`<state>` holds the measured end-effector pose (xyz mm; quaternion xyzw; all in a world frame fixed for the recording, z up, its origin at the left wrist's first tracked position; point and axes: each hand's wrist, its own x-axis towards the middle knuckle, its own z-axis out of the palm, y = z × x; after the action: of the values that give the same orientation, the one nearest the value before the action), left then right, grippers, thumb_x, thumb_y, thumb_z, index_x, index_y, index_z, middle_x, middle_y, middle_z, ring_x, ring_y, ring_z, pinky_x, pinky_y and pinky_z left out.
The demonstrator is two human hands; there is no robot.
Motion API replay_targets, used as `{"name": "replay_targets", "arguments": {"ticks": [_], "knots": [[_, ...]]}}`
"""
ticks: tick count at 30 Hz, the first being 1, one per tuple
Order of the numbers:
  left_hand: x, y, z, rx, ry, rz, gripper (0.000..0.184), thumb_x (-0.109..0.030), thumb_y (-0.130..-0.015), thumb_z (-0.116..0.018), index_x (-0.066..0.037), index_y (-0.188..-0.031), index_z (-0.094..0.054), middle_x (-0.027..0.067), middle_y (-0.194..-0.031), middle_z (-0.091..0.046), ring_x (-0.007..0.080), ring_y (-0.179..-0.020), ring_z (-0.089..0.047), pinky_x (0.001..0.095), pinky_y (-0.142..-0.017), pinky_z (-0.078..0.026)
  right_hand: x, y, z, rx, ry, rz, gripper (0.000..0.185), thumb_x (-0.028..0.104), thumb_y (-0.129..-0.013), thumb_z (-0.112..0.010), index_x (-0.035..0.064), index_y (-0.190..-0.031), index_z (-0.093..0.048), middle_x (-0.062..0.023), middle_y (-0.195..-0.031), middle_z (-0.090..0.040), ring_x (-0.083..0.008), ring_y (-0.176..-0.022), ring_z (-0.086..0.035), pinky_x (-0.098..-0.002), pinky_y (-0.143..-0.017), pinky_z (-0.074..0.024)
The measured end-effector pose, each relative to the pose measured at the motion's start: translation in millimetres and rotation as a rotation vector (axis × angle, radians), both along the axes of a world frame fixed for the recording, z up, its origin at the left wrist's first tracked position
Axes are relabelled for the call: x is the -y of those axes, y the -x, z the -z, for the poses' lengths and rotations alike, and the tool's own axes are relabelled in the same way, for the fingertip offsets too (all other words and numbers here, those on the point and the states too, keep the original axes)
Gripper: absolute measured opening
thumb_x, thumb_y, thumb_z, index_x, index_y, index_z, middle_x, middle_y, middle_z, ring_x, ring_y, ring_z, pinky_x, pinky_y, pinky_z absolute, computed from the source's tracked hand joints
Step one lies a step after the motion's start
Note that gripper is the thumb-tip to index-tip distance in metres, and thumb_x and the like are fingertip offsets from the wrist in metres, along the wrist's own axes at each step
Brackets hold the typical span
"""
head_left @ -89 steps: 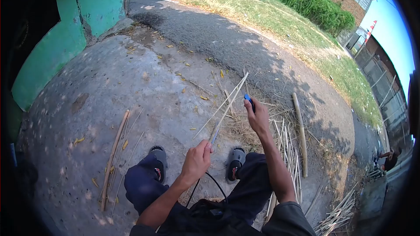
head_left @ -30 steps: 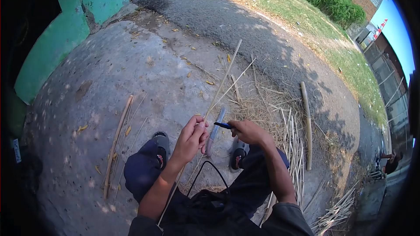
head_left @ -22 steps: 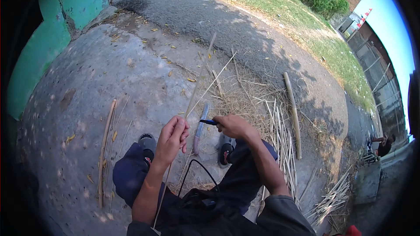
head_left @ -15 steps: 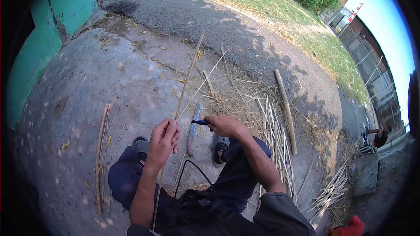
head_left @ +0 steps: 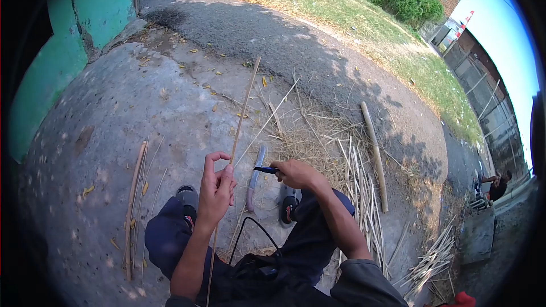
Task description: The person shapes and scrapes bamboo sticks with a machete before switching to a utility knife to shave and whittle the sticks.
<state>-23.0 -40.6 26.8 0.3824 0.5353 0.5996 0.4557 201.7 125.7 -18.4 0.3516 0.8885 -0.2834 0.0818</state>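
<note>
My left hand (head_left: pixel 217 192) pinches a long, thin bamboo strip (head_left: pixel 243 108) between thumb and fingers, with the index finger bent and lifted. The strip runs from far in front of me back down past my left forearm to my lap. My right hand (head_left: pixel 298 174) is closed round a small dark knife (head_left: pixel 265 169), its blade pointing left toward the strip but apart from it. Beneath it on the concrete, between my feet, lies a larger knife (head_left: pixel 255 176) with a grey blade and brownish handle. A thinner pale strip (head_left: pixel 272 115) slants away close to my left hand.
Split bamboo strips (head_left: pixel 359 187) and a thick bamboo pole (head_left: pixel 373 156) lie to my right, beside tangled shavings (head_left: pixel 307 128). Another strip bundle (head_left: pixel 433 258) is farther right. More strips (head_left: pixel 135 210) lie left. A person (head_left: pixel 499 185) sits at far right.
My left index finger has lifted off the strip, and the strip's far end has shifted slightly left. My right hand still holds the small knife beside it. The view has tilted a little.
</note>
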Motion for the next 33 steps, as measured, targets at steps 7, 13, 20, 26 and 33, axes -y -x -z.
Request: {"name": "replay_targets", "arguments": {"ticks": [7, 13, 20, 26, 33], "knots": [[0.2, 1.3, 1.1, 0.015, -0.008, 0.014, 0.023, -0.022, -0.114, -0.051, -0.012, -0.134, -0.044, -0.0035, -0.067, -0.047, 0.0025, -0.051, -0.04, 0.022, -0.044, -0.038, -2.3, 0.1, 4.2, 0.022, 0.005, 0.002, 0.032, 0.016, -0.096, -0.06, 0.0051, -0.126, -0.063, -0.0212, -0.091, -0.074, -0.0428, -0.088, -0.072, -0.053, -0.078, -0.0535], [1.0, 1.4, -2.5, 0.01, -0.001, 0.022, 0.024, -0.022, -0.114, -0.05, -0.012, -0.135, -0.043, -0.0039, -0.066, -0.046, 0.0029, -0.051, -0.04, 0.0224, -0.044, -0.038, -0.4, 0.8, 4.1, 0.009, 0.012, 0.008, 0.036, 0.014, -0.094, -0.059, 0.0054, -0.129, -0.064, -0.0232, -0.091, -0.074, -0.0442, -0.091, -0.072, -0.0543, -0.081, -0.0544], [1.5, 1.4, -5.8, 0.012, 0.003, 0.023, 0.024, -0.022, -0.114, -0.05, -0.012, -0.135, -0.044, -0.0038, -0.067, -0.047, 0.003, -0.052, -0.04, 0.0224, -0.045, -0.037, -0.7, 1.1, 3.6, 0.027, 0.02, 0.018, 0.041, 0.01, -0.091, -0.057, 0.0049, -0.131, -0.064, -0.0265, -0.093, -0.073, -0.046, -0.092, -0.072, -0.0555, -0.083, -0.0552], [3.0, 1.3, -6.2, 0.03, 0.005, 0.023, 0.024, -0.022, -0.114, -0.05, -0.012, -0.135, -0.044, -0.0038, -0.067, -0.047, 0.0029, -0.052, -0.041, 0.0225, -0.045, -0.037, -3.0, 0.4, 6.0, 0.06, 0.0, -0.001, 0.039, 0.018, -0.097, -0.059, 0.0049, -0.134, -0.062, -0.0204, -0.095, -0.076, -0.0418, -0.093, -0.073, -0.0521, -0.083, -0.0557], [2.4, 1.3, -4.7, 0.028, -0.003, 0.021, 0.023, -0.022, -0.114, -0.05, -0.013, -0.134, -0.044, -0.0041, -0.068, -0.047, 0.0027, -0.052, -0.04, 0.0222, -0.045, -0.036, -2.1, 0.8, 4.2, 0.018, 0.03, 0.029, 0.045, 0.01, -0.09, -0.057, 0.0055, -0.134, -0.063, -0.0264, -0.093, -0.073, -0.0456, -0.092, -0.072, -0.0549, -0.083, -0.0558]]}}
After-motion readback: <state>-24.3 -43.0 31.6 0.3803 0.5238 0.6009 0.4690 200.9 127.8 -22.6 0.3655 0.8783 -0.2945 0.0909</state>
